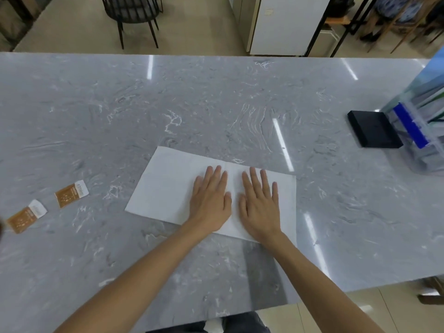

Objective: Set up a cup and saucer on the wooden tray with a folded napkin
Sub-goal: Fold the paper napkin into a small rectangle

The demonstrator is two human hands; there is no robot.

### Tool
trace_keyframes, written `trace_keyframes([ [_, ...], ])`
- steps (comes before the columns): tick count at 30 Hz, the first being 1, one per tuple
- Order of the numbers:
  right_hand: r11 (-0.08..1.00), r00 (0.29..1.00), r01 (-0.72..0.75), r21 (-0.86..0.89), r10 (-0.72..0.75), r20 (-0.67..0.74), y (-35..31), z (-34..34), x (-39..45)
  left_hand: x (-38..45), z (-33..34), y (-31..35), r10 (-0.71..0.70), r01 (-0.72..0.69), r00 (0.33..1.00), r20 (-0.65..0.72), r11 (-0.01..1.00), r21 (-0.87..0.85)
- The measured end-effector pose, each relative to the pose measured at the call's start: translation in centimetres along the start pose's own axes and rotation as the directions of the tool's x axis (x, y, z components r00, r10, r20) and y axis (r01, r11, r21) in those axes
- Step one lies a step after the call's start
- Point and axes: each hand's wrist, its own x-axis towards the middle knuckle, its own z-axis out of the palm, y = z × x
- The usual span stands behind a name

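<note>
Napkin point(168, 188) pressed flat on counter point(216, 104) by left hand point(210, 203) and right hand point(260, 207), fingers spread, nothing gripped. Judged thin, limp, light, tearable; best pinched at corners.

Both palms cover the middle of the napkin point(168, 186), so its centre fold is hidden there. Print on the two brown sachets point(71, 193) is too small to read. The clear container point(422, 131) at right runs off the edge, blurred; the chair point(131, 10) is cropped on top.
</note>
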Motion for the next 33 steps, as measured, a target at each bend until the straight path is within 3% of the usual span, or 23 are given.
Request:
trace_keyframes([
  [3, 0.999, 0.993, 0.053, -0.014, -0.051, 0.107, 2.9, -0.2, -0.2, -1.2, 0.9, -1.5, -0.097, 0.099, 0.995, -0.032, 0.992, 0.073],
  [5, 0.999, 0.993, 0.038, -0.036, -0.033, 0.11, 5.8, -0.5, -1.4, -2.5, 0.9, -4.0, -0.246, 0.251, 0.965, -0.087, 0.966, 0.055],
  [9, 0.998, 0.993, -0.043, -0.043, 0.047, 0.106, 9.5, -1.4, -3.4, -6.5, 0.3, -8.2, -0.581, 0.583, 0.803, -0.13, 0.812, -0.032],
  [13, 0.999, 0.991, -0.026, -0.039, 0.031, 0.131, 9.6, -1.4, -3.7, -7.7, 0.9, -8.3, -0.678, 0.671, 0.723, -0.134, 0.735, -0.098],
  [17, 0.998, 0.99, -0.046, -0.032, 0.049, 0.13, 9.6, -1.4, -4.3, -5.8, 0.7, -8.7, -0.671, 0.663, 0.733, -0.114, 0.742, -0.098],
  [20, 0.996, 0.986, -0.086, -0.003, 0.085, 0.141, 9.0, -1.4, -6.4, -3.2, -0.3, -10.3, -0.577, 0.576, 0.813, -0.083, 0.817, -0.032],
  [25, 0.986, 0.969, -0.161, -0.035, 0.165, 0.183, 6.1, -1.5, -11.8, 2.2, -2.6, -12.5, -0.318, 0.316, 0.948, 0.011, 0.946, 0.071],
  [33, 0.997, 0.979, -0.075, 0.012, 0.071, 0.189, 3.6, -1.6, -16.3, 9.7, -4.2, -12.9, -0.145, 0.12, 0.983, 0.116, 0.973, 0.196],
])
